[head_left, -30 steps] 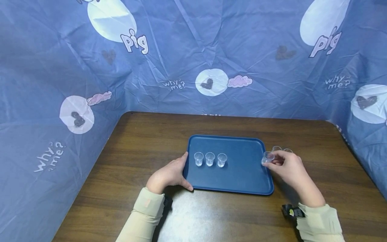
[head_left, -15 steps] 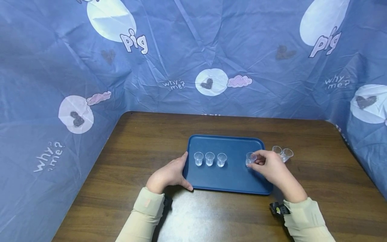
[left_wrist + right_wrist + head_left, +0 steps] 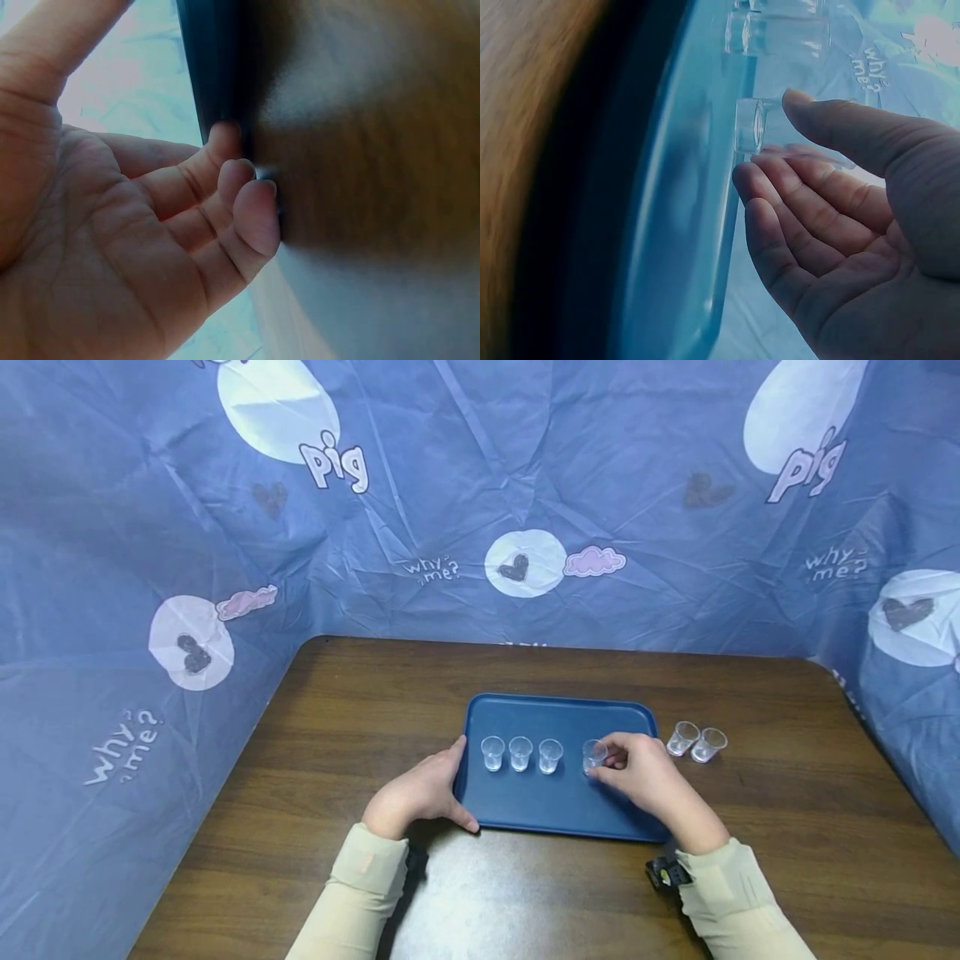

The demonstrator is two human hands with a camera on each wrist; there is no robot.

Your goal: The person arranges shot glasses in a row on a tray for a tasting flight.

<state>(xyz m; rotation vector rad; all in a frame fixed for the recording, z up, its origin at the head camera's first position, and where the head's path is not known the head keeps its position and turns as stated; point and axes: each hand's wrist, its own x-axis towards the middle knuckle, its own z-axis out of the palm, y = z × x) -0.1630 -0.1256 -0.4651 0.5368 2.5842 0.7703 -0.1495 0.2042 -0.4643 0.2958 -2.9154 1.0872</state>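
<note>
A blue tray lies on the wooden table. My left hand holds it at the left end, with the index finger along the left edge and the thumb at the near-left corner; its other fingers are curled in the left wrist view. My right hand pinches a small clear shot cup between thumb and fingers, upright and close over the tray. To its left three matching cups stand in a row on the tray: one cup, a second cup and a third cup.
Right of the tray, two more clear cups stand side by side on the table: a left cup and a right cup. A blue printed cloth hangs around the table's back and sides.
My right hand has carried the cup leftward from over the tray's right edge to near the row. The two cups on the table have come fully into sight. The left hand stays put.
</note>
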